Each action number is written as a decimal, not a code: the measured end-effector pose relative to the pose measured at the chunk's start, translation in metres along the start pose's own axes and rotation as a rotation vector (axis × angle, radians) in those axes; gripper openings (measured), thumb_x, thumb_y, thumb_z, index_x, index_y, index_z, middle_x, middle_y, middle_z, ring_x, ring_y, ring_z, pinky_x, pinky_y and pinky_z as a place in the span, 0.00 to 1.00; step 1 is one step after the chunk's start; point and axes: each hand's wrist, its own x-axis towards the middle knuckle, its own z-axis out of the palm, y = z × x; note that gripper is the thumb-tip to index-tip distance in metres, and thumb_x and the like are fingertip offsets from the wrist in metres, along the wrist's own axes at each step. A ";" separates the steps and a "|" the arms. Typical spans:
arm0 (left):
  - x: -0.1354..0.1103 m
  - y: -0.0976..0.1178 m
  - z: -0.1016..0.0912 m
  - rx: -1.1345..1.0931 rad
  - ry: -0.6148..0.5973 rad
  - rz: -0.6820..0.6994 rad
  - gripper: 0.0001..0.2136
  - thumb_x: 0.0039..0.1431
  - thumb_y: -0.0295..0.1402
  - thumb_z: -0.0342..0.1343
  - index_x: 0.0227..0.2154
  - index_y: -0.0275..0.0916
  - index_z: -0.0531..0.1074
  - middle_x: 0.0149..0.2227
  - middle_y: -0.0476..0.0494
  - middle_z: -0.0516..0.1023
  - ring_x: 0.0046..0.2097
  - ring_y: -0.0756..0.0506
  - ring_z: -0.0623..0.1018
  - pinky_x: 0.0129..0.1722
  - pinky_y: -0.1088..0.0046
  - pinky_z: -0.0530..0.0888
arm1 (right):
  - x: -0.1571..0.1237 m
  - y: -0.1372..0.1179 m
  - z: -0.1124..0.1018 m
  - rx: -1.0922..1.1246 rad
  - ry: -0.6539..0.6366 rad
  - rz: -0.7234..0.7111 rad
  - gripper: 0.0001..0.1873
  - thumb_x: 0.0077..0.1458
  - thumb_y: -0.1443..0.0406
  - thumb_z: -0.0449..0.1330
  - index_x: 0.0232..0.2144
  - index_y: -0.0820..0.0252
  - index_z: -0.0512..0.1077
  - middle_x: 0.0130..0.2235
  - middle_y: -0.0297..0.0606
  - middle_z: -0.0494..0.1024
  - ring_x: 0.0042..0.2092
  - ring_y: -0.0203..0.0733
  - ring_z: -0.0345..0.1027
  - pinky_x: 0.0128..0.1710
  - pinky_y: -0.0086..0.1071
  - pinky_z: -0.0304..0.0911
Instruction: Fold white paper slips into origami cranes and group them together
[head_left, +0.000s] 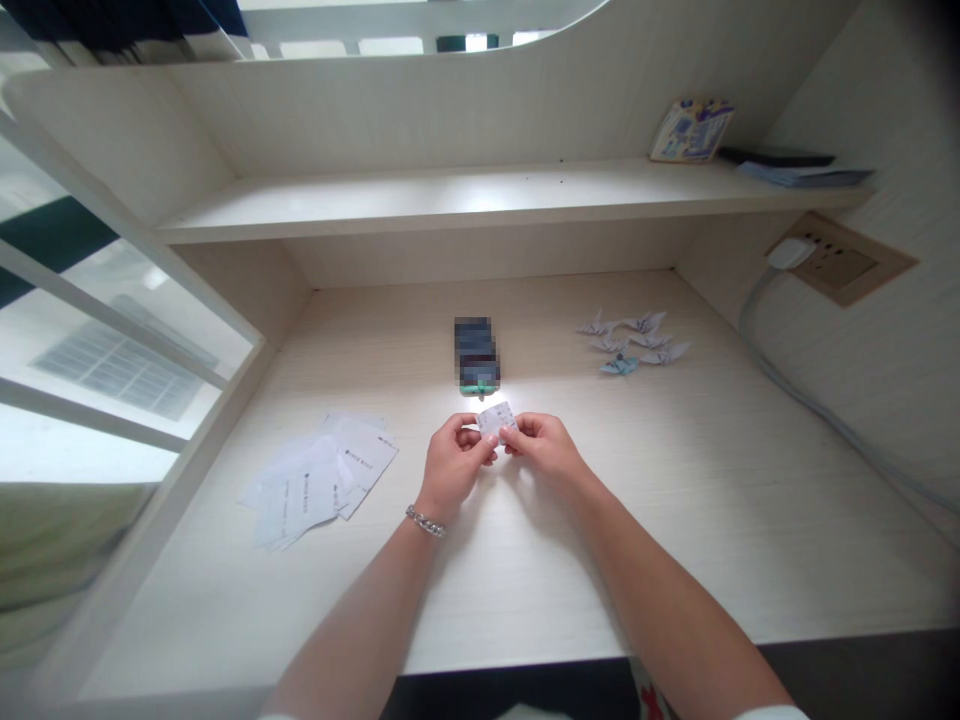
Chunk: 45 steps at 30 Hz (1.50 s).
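A small piece of folded white paper [495, 418] with faint print is held up between both hands, above the middle of the desk. My left hand [456, 455] pinches its left side; a chain bracelet [425, 520] circles that wrist. On the paper's right edge my right hand [546, 445] is closed, thumb on the front face. Just beyond the hands lies a phone-like dark rectangle [477, 350], its surface pixelated, with a green lower edge. Over to the right sit several folded paper cranes [651, 340], mostly white, and a blue one [619, 366] in front.
Loose printed paper sheets [307, 490] are piled on the left of the desk [675, 520]. A shelf [450, 200] spans the back, bearing a small box [690, 130] and flat dark items. At right, a cable [825, 415] runs down from a wall socket [847, 262].
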 end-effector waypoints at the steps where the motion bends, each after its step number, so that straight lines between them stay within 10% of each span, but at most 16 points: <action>1: 0.000 0.000 0.000 0.005 0.005 -0.003 0.18 0.44 0.35 0.63 0.38 0.34 0.66 0.23 0.48 0.74 0.24 0.50 0.75 0.26 0.74 0.73 | 0.000 -0.001 0.000 0.019 -0.001 0.009 0.15 0.43 0.55 0.63 0.23 0.62 0.72 0.22 0.35 0.73 0.25 0.37 0.65 0.27 0.30 0.59; 14: -0.003 -0.001 0.001 0.044 -0.073 -0.013 0.15 0.45 0.33 0.62 0.36 0.34 0.68 0.22 0.47 0.75 0.24 0.50 0.75 0.25 0.76 0.72 | -0.002 -0.007 -0.004 0.102 -0.037 -0.010 0.15 0.41 0.57 0.66 0.24 0.63 0.73 0.25 0.36 0.74 0.26 0.37 0.65 0.26 0.30 0.58; 30: -0.001 0.002 -0.007 0.058 -0.193 -0.103 0.21 0.39 0.25 0.65 0.40 0.34 0.71 0.32 0.39 0.78 0.36 0.45 0.77 0.35 0.70 0.74 | 0.002 -0.009 -0.006 0.195 0.225 -0.029 0.12 0.40 0.60 0.66 0.25 0.64 0.74 0.25 0.37 0.75 0.27 0.37 0.65 0.27 0.30 0.59; 45: -0.002 0.002 -0.002 0.153 -0.199 -0.045 0.12 0.52 0.39 0.56 0.25 0.33 0.72 0.25 0.43 0.75 0.26 0.50 0.72 0.27 0.75 0.69 | -0.001 -0.012 -0.002 0.220 0.146 0.027 0.17 0.46 0.53 0.61 0.24 0.63 0.74 0.24 0.37 0.73 0.26 0.38 0.65 0.25 0.30 0.60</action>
